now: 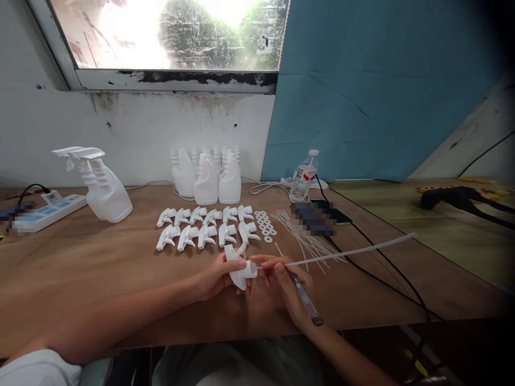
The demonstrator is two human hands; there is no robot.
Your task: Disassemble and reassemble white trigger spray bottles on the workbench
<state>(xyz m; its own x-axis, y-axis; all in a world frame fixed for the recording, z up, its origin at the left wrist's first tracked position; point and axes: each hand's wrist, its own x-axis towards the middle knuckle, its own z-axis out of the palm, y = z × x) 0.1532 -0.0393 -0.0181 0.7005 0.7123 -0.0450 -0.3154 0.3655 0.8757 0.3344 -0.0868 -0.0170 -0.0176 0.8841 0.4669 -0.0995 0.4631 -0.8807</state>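
Tube (350,254) at three o'clock of spray head (238,280): fitting, apparently! Left hand (217,273) grips the head, right hand (290,284) holds tube and pen (306,300); steady push called for.

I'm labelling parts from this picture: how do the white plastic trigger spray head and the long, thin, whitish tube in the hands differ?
The white plastic trigger spray head is short and chunky, while the long, thin, whitish tube is slender and gently curved. The left hand holds the spray head; the right hand holds the tube. Both are pale and held over the brown tabletop.
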